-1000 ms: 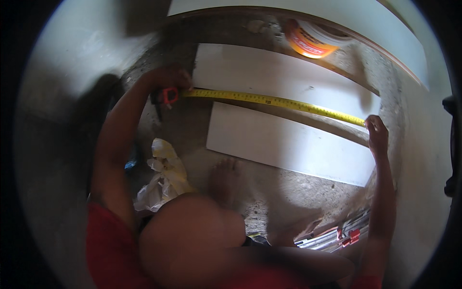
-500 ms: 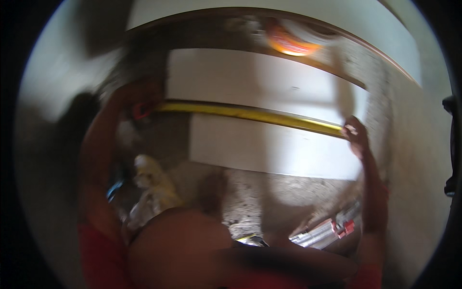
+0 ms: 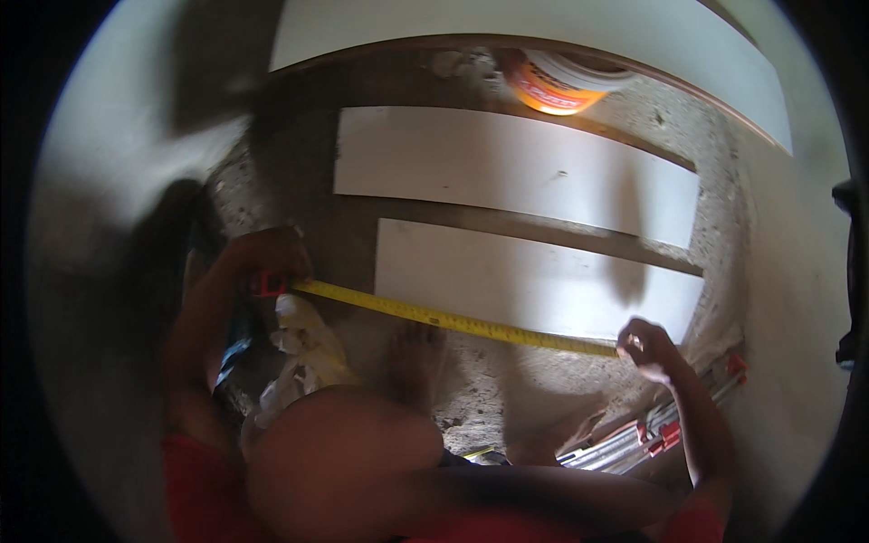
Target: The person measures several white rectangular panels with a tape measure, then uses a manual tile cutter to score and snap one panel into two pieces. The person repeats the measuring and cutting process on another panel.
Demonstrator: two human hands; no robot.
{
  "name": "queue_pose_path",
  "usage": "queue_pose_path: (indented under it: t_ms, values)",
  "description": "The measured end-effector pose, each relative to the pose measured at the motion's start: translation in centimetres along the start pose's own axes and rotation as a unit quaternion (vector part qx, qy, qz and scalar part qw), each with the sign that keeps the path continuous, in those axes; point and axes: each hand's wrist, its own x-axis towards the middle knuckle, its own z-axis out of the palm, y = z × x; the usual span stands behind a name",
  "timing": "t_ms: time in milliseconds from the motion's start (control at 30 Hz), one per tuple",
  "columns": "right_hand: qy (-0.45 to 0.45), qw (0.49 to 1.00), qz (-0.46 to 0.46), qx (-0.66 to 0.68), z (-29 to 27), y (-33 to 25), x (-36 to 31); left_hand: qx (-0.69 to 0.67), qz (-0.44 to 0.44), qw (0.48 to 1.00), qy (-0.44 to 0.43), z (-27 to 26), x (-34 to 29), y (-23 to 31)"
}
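A yellow tape measure (image 3: 462, 324) is stretched between my hands, sloping down to the right. My left hand (image 3: 272, 255) is closed around its red case, which shows only in part below the fingers. At the other end, my right hand (image 3: 647, 351) pinches the tip of the blade. The blade passes along the near edge of a white board (image 3: 525, 271), overlapping that edge at places. Beyond it a second white board (image 3: 507, 167) lies roughly parallel, with a gap between the two.
An orange-and-white bucket (image 3: 561, 83) stands behind the boards, by a large white panel (image 3: 543, 27). Pale plastic bags (image 3: 308, 339) lie near my left forearm. Silver metal pieces with red parts (image 3: 625, 445) are by my right forearm. My bare foot (image 3: 418, 357) is on the rough floor.
Both hands have come closer to me, carrying the stretched tape from the gap between the boards to the nearer board's front edge. The earlier view is blurred.
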Motion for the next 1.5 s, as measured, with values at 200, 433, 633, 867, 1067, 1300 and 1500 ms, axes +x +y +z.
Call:
queue_pose_path:
  t_ms: [200,433,633,867,1067,1300,1500]
  values:
    - [-0.065,0.994,0.033,-0.076,2.2,1.1,-2.0,0.006,-0.071,0.994,-0.085,1.1,1.0,2.7]
    - [0.151,0.982,0.042,0.101,-2.4,1.9,1.3,-0.030,-0.089,0.995,-0.021,-3.4,2.9,0.8]
    - [0.256,0.961,-0.005,0.103,-7.0,1.9,7.6,0.021,-0.067,0.992,0.103,-7.8,4.4,-1.1]
    - [0.276,0.961,-0.002,-0.009,-8.2,2.5,10.7,0.215,0.068,0.968,0.112,-8.9,6.1,-3.5]
    - [0.283,0.956,-0.076,-0.026,-8.3,4.1,11.1,0.016,-0.084,0.989,0.123,-8.8,6.4,-1.9]
    - [0.261,0.962,-0.066,-0.054,-8.4,3.9,11.1,-0.020,-0.157,0.980,0.124,-9.2,6.5,0.4]
    - [0.260,0.959,-0.083,-0.072,-8.3,3.6,11.1,-0.009,-0.179,0.975,0.131,-9.3,6.6,0.9]
